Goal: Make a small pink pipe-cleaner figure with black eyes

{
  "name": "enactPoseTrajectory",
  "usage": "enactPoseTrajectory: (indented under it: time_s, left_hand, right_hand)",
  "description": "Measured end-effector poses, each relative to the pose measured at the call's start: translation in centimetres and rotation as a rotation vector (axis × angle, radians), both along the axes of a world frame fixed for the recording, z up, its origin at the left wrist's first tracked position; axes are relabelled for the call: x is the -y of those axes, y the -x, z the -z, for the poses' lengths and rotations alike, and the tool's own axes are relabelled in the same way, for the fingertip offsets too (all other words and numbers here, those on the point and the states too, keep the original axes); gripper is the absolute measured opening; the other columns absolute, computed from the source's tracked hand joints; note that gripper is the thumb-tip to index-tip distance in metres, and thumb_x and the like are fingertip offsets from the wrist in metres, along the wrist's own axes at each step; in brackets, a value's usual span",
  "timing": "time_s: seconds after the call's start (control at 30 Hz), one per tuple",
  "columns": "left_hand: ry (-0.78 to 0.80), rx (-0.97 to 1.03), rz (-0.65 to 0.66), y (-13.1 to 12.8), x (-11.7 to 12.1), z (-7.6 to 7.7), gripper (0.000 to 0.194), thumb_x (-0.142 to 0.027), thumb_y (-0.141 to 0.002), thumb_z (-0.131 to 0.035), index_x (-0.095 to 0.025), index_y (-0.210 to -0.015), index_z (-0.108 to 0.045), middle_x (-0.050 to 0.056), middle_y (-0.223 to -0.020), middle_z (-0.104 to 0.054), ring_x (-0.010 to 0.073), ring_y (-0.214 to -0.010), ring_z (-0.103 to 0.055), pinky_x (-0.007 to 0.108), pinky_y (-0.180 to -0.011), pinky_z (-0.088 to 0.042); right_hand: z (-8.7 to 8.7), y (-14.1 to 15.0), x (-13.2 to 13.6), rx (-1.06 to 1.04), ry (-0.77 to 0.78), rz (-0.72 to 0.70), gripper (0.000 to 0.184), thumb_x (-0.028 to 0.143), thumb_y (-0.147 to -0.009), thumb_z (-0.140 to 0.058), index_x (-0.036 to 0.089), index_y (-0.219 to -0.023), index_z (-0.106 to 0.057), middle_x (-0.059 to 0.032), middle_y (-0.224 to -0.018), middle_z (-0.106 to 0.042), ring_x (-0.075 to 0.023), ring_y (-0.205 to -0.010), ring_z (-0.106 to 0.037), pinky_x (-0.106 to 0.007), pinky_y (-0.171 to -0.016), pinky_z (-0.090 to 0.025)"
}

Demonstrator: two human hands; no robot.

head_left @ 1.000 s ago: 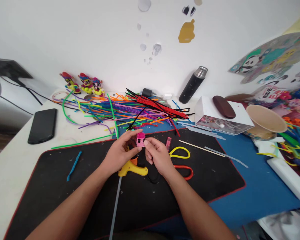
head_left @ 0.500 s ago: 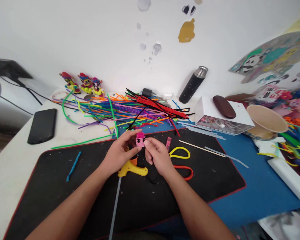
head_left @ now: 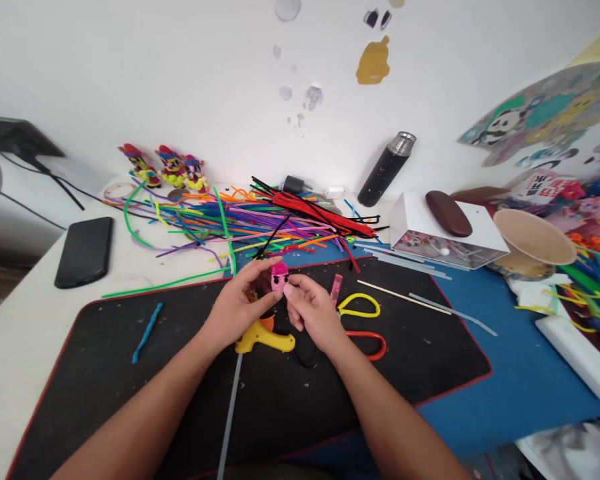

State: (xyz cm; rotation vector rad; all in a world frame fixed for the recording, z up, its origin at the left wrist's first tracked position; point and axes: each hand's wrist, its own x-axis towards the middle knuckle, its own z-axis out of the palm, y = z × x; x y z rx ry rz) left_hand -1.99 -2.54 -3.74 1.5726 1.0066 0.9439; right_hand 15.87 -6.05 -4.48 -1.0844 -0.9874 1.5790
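Note:
A small pink fuzzy figure (head_left: 279,276) with a darker pink top is held above the black mat (head_left: 105,373). My left hand (head_left: 240,303) pinches it from the left between thumb and fingers. My right hand (head_left: 313,315) touches its right side with thumb and forefinger, the other fingers curled. Under my hands lies a yellow glue gun (head_left: 265,339) with a clear glue stick (head_left: 230,413) trailing toward me.
A heap of coloured pipe cleaners (head_left: 260,223) covers the table behind. Yellow- and red-handled scissors (head_left: 363,320) lie right of my hands. A phone (head_left: 84,251) rests at the left, a black flask (head_left: 386,170), white box (head_left: 445,233) and paper cup (head_left: 533,245) at the right. Finished figures (head_left: 167,167) stand by the wall.
The pink figure has turned slightly between my fingers and my right hand has shifted a little left against it. Everything else is still.

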Motion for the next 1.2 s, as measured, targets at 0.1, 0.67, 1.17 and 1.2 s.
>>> enactPoseTrajectory:
  time_s: [0.1,0.67,1.17,1.2]
  left_hand:
    - [-0.062,-0.04,-0.014,-0.06,0.07,0.13,0.051,-0.028,-0.094,-0.072,-0.027,-0.145,-0.065,0.008,-0.127,-0.064,0.0203,-0.1,-0.066,0.036,-0.091,-0.055]
    - [-0.307,-0.234,-0.013,-0.39,0.44,0.18,0.051,-0.02,-0.098,-0.064,-0.029,-0.149,-0.061,0.007,-0.126,-0.066,0.0219,-0.107,-0.065,0.035,-0.095,-0.055]
    - [-0.316,-0.228,-0.005,-0.33,0.49,0.3,0.053,-0.018,-0.099,-0.065,-0.031,-0.15,-0.06,0.005,-0.124,-0.064,0.0201,-0.103,-0.065,0.033,-0.093,-0.054]
    - [-0.316,-0.226,-0.005,-0.32,0.49,0.34,0.053,-0.017,-0.099,-0.065,-0.031,-0.15,-0.06,0.005,-0.124,-0.064,0.0198,-0.103,-0.065,0.033,-0.093,-0.054]
  right_hand:
    - [0.05,0.16,0.06,0.006,-0.005,-0.013,0.051,0.064,-0.089,-0.076,0.02,-0.111,-0.062,0.0142,-0.053,-0.046,-0.007,-0.038,-0.036,-0.022,-0.04,-0.029]
    - [0.03,0.48,-0.02,0.01,0.009,0.017,0.047,0.065,-0.089,-0.075,0.022,-0.102,-0.059,0.0143,-0.05,-0.045,-0.0076,-0.038,-0.034,-0.022,-0.04,-0.029]
    - [0.17,0.57,-0.1,-0.012,0.012,0.023,0.048,0.065,-0.088,-0.076,0.022,-0.101,-0.058,0.0148,-0.05,-0.043,-0.0071,-0.037,-0.033,-0.021,-0.039,-0.029]
    - [0.21,0.58,-0.1,-0.016,0.012,0.022,0.048,0.064,-0.088,-0.076,0.022,-0.101,-0.058,0.015,-0.049,-0.043,-0.0071,-0.037,-0.033,-0.021,-0.038,-0.029]
